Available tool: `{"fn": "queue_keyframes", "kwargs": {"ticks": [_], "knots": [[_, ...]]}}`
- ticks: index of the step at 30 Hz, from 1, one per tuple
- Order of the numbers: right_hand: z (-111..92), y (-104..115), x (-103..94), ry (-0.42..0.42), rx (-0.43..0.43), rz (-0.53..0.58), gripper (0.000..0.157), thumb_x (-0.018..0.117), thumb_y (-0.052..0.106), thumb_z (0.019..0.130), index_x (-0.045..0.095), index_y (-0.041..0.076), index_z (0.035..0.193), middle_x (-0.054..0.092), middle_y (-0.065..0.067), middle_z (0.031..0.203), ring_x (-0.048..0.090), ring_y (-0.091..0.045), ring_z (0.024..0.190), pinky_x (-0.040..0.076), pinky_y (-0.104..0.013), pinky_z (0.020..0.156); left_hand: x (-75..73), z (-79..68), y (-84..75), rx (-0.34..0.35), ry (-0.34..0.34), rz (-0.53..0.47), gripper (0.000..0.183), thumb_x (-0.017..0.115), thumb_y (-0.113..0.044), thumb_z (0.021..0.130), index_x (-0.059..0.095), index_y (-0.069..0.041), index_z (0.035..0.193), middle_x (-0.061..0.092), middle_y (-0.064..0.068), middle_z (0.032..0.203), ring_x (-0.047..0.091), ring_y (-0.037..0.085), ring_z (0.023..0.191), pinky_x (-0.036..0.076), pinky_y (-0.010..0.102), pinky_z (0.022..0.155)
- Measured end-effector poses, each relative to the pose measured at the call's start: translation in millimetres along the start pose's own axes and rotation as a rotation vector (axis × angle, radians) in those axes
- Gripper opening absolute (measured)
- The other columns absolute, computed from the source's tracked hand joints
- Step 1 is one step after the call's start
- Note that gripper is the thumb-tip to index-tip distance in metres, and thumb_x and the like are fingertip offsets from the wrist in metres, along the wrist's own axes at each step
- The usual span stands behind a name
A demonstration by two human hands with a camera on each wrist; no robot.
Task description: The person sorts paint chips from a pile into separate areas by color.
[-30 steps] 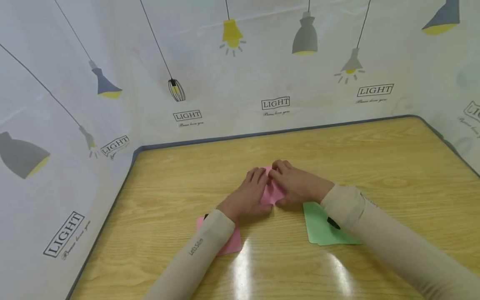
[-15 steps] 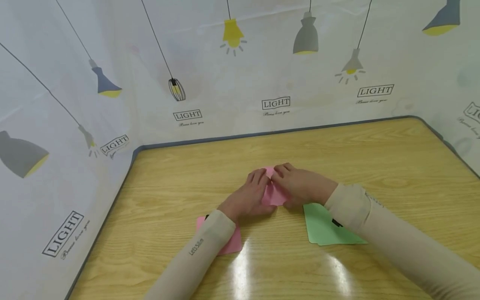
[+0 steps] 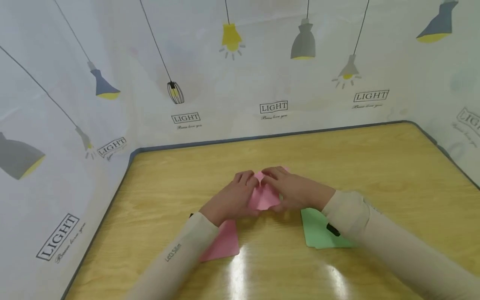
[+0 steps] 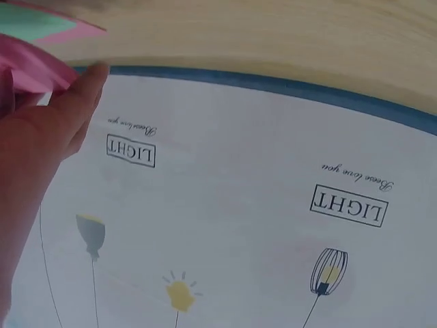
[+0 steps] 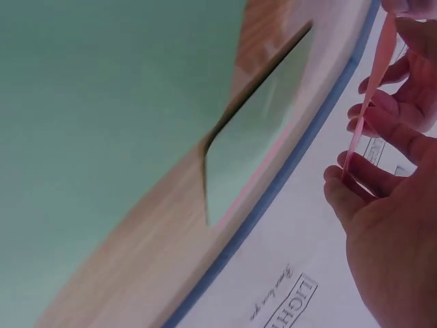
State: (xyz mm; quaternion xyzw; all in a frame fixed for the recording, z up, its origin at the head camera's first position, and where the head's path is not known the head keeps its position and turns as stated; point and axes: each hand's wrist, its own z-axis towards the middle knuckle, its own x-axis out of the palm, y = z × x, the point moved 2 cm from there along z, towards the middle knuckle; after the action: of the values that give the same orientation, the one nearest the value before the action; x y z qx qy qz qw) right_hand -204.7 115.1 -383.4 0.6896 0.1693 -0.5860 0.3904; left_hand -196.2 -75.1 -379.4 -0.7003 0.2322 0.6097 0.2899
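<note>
Both hands hold a small pink paper sheet (image 3: pixel 264 198) in the middle of the table. It is bent, with a crease running up between the fingers. My left hand (image 3: pixel 232 196) pinches its left side, and my right hand (image 3: pixel 296 191) pinches the right side with thumb and fingers. Seen from the right wrist, the pink sheet (image 5: pixel 377 65) shows almost edge-on between the two hands. Beyond it lies a green piece with a pink edge (image 5: pixel 256 147), mostly hidden by the right hand in the head view.
Under the left forearm lies a pink pad (image 3: pixel 226 243). A green pad (image 3: pixel 316 233) lies near the right sleeve, with a small black object (image 3: pixel 333 229) on it. Lamp-printed white curtain (image 3: pixel 225 83) encloses the wooden table (image 3: pixel 180 175) at the back and sides.
Both hands have shifted slightly left with the pink sheet, the left one more. A pink corner now shows behind the right hand, and more of the pink pad is visible.
</note>
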Motion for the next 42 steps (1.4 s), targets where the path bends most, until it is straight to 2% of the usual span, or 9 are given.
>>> {"fn": "queue_keyframes", "kwargs": {"ticks": [4, 8, 11, 15, 18, 22, 27, 33, 42], "knots": [[0.3, 15.0, 6.0, 0.015, -0.033, 0.094, 0.060, 0.073, 0.038, 0.083, 0.052, 0.010, 0.132, 0.033, -0.015, 0.151, 0.029, -0.030, 0.139, 0.038, -0.041, 0.105, -7.6, -20.8, -2.8, -0.019, 0.049, -0.020, 0.058, 0.072, -0.047, 0.084, 0.046, -0.008, 0.119, 0.038, 0.012, 0.130, 0.037, 0.036, 0.126, 0.044, 0.038, 0.097], [3.2, 37.3, 10.6, 0.041, -0.056, 0.068, 0.061, 0.075, 0.039, 0.081, 0.051, 0.013, 0.131, 0.033, -0.015, 0.152, 0.029, -0.030, 0.140, 0.036, -0.041, 0.107, -10.6, -44.6, -2.9, -0.037, 0.068, -0.076, 0.055, 0.075, -0.041, 0.081, 0.047, -0.009, 0.116, 0.038, 0.011, 0.128, 0.038, 0.035, 0.122, 0.048, 0.037, 0.089], [5.4, 56.2, 17.3, 0.071, -0.065, 0.032, 0.064, 0.075, 0.040, 0.080, 0.049, 0.014, 0.131, 0.032, -0.016, 0.152, 0.028, -0.030, 0.140, 0.035, -0.040, 0.107, -7.9, -64.0, -1.5, -0.036, 0.064, -0.127, 0.054, 0.077, -0.038, 0.078, 0.048, -0.010, 0.114, 0.038, 0.009, 0.125, 0.039, 0.033, 0.121, 0.048, 0.037, 0.087], [11.4, 79.1, 31.0, 0.097, -0.102, 0.015, 0.066, 0.075, 0.043, 0.080, 0.049, 0.013, 0.132, 0.034, -0.018, 0.150, 0.031, -0.031, 0.137, 0.037, -0.040, 0.106, 0.3, -89.0, 1.9, -0.039, 0.063, -0.174, 0.058, 0.078, -0.044, 0.076, 0.049, -0.011, 0.113, 0.039, 0.007, 0.125, 0.039, 0.032, 0.121, 0.048, 0.038, 0.088], [15.9, 89.8, 40.2, 0.100, -0.106, 0.009, 0.069, 0.075, 0.046, 0.080, 0.048, 0.012, 0.134, 0.037, -0.016, 0.147, 0.035, -0.029, 0.134, 0.039, -0.038, 0.104, 5.6, -100.6, 4.9, -0.047, 0.058, -0.182, 0.058, 0.079, -0.046, 0.076, 0.050, -0.012, 0.114, 0.041, 0.009, 0.127, 0.041, 0.033, 0.122, 0.047, 0.042, 0.091], [19.8, 99.0, 49.6, 0.095, -0.104, 0.002, 0.070, 0.075, 0.045, 0.079, 0.048, 0.011, 0.134, 0.041, -0.013, 0.143, 0.040, -0.028, 0.129, 0.042, -0.035, 0.101, 11.3, -109.0, 9.4, -0.034, 0.044, -0.173, 0.057, 0.082, -0.037, 0.073, 0.051, -0.011, 0.114, 0.044, 0.013, 0.129, 0.044, 0.035, 0.122, 0.045, 0.045, 0.095], [21.1, 104.1, 56.0, 0.074, -0.132, -0.024, 0.058, 0.073, 0.041, 0.080, 0.053, 0.012, 0.125, 0.043, -0.013, 0.141, 0.039, -0.027, 0.130, 0.042, -0.033, 0.100, 17.1, -115.2, 13.8, -0.029, 0.027, -0.158, 0.056, 0.084, -0.035, 0.072, 0.053, -0.009, 0.110, 0.044, 0.019, 0.134, 0.042, 0.038, 0.126, 0.042, 0.048, 0.100], [20.1, 104.0, 58.6, 0.084, -0.155, -0.086, 0.054, 0.071, 0.043, 0.084, 0.053, 0.012, 0.125, 0.041, -0.018, 0.145, 0.035, -0.031, 0.135, 0.035, -0.037, 0.108, 19.6, -114.7, 16.1, -0.089, 0.064, -0.184, 0.049, 0.077, -0.038, 0.080, 0.052, -0.008, 0.109, 0.037, 0.021, 0.145, 0.033, 0.037, 0.135, 0.037, 0.049, 0.104], [19.1, 101.5, 59.8, 0.106, -0.149, -0.079, 0.053, 0.070, 0.042, 0.085, 0.052, 0.013, 0.126, 0.040, -0.016, 0.146, 0.034, -0.030, 0.137, 0.036, -0.037, 0.107, 22.3, -112.3, 15.4, -0.106, 0.073, -0.224, 0.046, 0.077, -0.038, 0.081, 0.052, -0.009, 0.107, 0.034, 0.021, 0.147, 0.030, 0.037, 0.137, 0.035, 0.050, 0.105]]}}
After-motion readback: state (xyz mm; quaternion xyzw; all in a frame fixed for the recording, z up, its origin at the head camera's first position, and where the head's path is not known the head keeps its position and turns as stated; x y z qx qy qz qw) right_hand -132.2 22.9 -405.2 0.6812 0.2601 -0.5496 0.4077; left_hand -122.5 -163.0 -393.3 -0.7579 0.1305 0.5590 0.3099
